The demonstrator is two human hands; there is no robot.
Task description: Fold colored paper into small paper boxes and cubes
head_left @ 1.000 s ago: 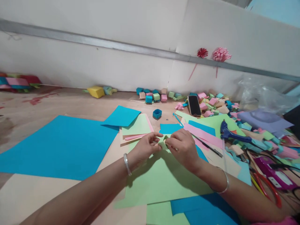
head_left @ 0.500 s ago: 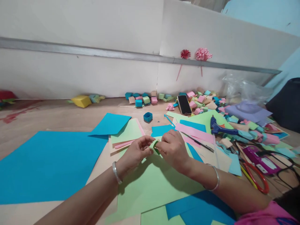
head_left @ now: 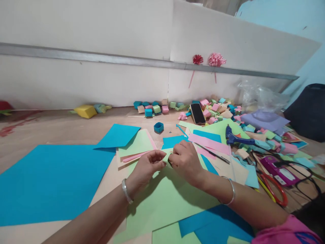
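Note:
Both my hands meet over a light green sheet on the floor. My left hand and my right hand pinch a small folded piece of light green paper between their fingertips. Most of that piece is hidden by the fingers. Each wrist wears a silver bangle. A small finished blue paper box stands just beyond my hands.
A big blue sheet lies left. Stacked coloured sheets lie ahead. Right are a blue glue gun, red-handled scissors, a purple stapler, a phone and several paper boxes along the wall.
The view has swung a little to the right. My fingers have drawn closer together on the green piece, pressing it flatter.

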